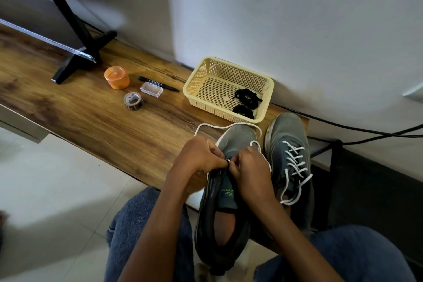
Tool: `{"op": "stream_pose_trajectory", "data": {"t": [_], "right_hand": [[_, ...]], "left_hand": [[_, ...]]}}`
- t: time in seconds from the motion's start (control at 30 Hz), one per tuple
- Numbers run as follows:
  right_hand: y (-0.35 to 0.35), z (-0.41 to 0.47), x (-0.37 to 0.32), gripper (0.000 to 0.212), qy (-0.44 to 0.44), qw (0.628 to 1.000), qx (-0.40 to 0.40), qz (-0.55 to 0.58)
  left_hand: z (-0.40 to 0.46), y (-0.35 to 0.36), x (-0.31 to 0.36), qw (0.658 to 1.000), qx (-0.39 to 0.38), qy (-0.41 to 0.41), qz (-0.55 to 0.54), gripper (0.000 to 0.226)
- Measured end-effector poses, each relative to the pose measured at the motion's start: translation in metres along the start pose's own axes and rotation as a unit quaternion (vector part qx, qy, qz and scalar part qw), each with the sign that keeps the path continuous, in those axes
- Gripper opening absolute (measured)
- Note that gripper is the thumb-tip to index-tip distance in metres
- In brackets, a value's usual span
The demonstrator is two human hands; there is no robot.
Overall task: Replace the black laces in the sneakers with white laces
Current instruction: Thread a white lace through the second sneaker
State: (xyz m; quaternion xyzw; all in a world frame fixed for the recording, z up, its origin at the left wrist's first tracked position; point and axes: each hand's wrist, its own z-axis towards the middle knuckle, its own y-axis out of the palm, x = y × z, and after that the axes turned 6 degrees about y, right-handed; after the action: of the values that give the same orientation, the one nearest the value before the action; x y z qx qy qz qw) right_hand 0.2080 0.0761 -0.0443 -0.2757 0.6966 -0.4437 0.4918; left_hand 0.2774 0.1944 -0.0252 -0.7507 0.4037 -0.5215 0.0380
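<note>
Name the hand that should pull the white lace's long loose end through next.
Probably the left hand. The white lace loops out past the near sneaker toe and runs back on that hand's side. The right hand pinches at the eyelets and can steady them.

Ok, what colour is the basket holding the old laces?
Pale cream-yellow plastic mesh basket, seen in the head view; the black laces lie inside it.

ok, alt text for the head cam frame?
Both hands, left hand and right hand, pinch a white lace at the eyelets of a grey sneaker on a wooden bench. Beside it stands a second sneaker, already white-laced; black laces lie in a beige basket.
</note>
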Motion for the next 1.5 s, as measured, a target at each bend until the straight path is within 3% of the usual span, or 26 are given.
{"op": "stream_pose_trajectory", "data": {"t": [0.1,0.4,0.6,1.17,1.33,1.5], "right_hand": [[-0.001,0.001,-0.006,0.014,0.006,0.998,-0.025,-0.065],[0.010,-0.010,-0.004,0.008,0.038,0.996,0.047,0.064],[0.014,-0.010,-0.005,0.009,0.049,0.996,0.058,0.050],[0.031,-0.014,-0.005,0.004,0.139,0.969,0.143,0.145],[0.032,-0.014,-0.004,0.010,0.079,0.979,0.163,0.097],[0.023,-0.011,0.000,0.034,-0.050,0.985,0.161,-0.039]], "left_hand": [[0.000,0.001,-0.001,1.000,-0.001,0.003,0.002,0.009],[0.002,0.002,-0.005,1.000,-0.004,0.009,-0.026,0.010],[0.003,0.002,-0.006,0.999,-0.009,0.005,-0.039,0.012],[0.004,0.004,-0.006,0.998,-0.031,0.020,-0.052,0.008],[0.003,0.002,-0.006,0.998,-0.043,0.024,-0.049,0.009],[0.004,0.001,-0.008,0.999,-0.038,0.027,-0.027,0.015]]}}
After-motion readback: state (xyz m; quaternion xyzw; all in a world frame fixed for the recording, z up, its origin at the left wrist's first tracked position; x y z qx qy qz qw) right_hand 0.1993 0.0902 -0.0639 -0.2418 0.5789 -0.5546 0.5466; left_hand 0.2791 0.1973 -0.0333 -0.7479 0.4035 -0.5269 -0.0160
